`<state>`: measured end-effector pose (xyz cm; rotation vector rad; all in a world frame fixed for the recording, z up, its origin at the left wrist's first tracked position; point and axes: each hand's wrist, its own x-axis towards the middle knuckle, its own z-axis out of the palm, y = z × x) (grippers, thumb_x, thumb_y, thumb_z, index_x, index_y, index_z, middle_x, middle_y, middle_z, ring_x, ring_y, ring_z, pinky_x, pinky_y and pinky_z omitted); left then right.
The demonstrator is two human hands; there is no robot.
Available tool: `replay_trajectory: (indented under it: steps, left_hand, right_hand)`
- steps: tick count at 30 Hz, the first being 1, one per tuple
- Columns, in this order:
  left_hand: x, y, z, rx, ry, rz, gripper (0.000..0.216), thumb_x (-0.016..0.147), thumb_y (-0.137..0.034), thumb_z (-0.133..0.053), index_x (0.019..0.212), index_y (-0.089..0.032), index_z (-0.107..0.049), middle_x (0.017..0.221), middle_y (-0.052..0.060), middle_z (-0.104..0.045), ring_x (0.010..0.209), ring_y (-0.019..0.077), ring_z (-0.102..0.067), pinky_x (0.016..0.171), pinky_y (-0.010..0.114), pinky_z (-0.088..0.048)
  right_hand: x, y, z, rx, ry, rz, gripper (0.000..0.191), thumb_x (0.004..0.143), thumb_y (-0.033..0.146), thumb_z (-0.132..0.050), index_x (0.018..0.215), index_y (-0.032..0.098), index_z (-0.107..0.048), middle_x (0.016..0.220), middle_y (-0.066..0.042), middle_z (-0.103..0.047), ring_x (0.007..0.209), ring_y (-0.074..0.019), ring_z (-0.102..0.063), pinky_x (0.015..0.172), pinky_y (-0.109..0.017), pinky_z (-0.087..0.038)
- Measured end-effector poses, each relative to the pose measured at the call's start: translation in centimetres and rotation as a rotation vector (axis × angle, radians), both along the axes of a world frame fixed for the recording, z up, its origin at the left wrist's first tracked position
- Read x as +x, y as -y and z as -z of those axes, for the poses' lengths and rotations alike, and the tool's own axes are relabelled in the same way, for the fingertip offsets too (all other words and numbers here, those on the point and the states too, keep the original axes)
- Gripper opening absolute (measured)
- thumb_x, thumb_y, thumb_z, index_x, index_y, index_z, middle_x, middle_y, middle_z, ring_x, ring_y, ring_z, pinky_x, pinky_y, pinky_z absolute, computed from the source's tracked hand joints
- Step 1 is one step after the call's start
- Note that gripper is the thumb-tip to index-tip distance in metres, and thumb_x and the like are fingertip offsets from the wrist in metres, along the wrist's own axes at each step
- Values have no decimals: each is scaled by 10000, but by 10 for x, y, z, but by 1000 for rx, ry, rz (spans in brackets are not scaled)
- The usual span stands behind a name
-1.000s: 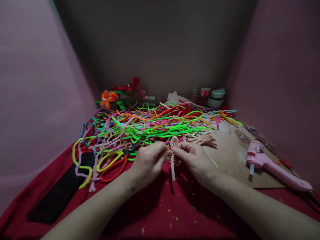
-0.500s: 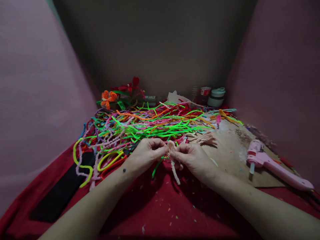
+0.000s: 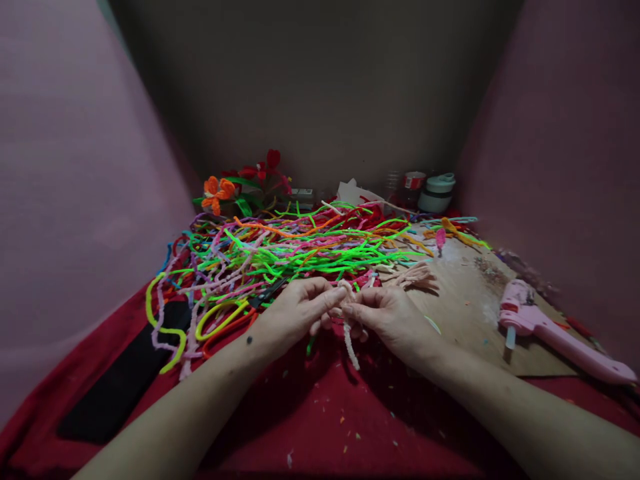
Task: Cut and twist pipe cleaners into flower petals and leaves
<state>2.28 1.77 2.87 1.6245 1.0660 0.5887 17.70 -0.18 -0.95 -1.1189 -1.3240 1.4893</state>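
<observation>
Between my two hands is a pale pink pipe cleaner, bent into a small loop at the top with one fuzzy end hanging down. My left hand pinches the loop from the left, thumb laid over it. From the other side my right hand grips the same piece between thumb and fingers. The fingertips hide part of the loop. A green pipe cleaner end shows below my left hand. Just behind my right hand lies a bundle of pale pink pipe cleaners.
A heap of coloured pipe cleaners spreads behind my hands. Scissors and a black flat object lie left. On the right, a pink glue gun rests on a cardboard sheet. Fuzzy flowers and a lidded cup stand behind.
My left thumb and fingers have shifted onto the loop, closer to my right hand. The green end below shows less now. The view has moved slightly.
</observation>
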Motion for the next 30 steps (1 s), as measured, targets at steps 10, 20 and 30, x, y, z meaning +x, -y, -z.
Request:
replay_trajectory:
  steps: [10,20,30]
  left_hand:
    - [-1,-4,10,23,110,90,172,776,-272,-508,726,-117,-563,693,-3,-515,650,102,-462,633,217,-374]
    - [-2,-6,11,322,-125,169,303,838,-318,-429,602,-143,-502,593,-35,-446,566,80,-403,557,198,-339]
    - [-5,-5,11,404,-53,67,261,859,-269,-417,684,-141,-562,655,-18,-556,616,83,-495,611,190,-386]
  right_hand:
    - [2,-1,3,-3,59,-24,264,713,392,-601,601,157,-559,485,31,-523,421,-70,-442,446,-207,-358]
    - [0,1,-1,-23,107,-102,323,693,415,-608,514,157,-533,443,30,-482,395,-73,-419,425,-219,-344]
    - [2,3,-1,-95,-180,-163,118,612,184,-694,612,134,-587,530,30,-533,484,-74,-456,509,-219,-362]
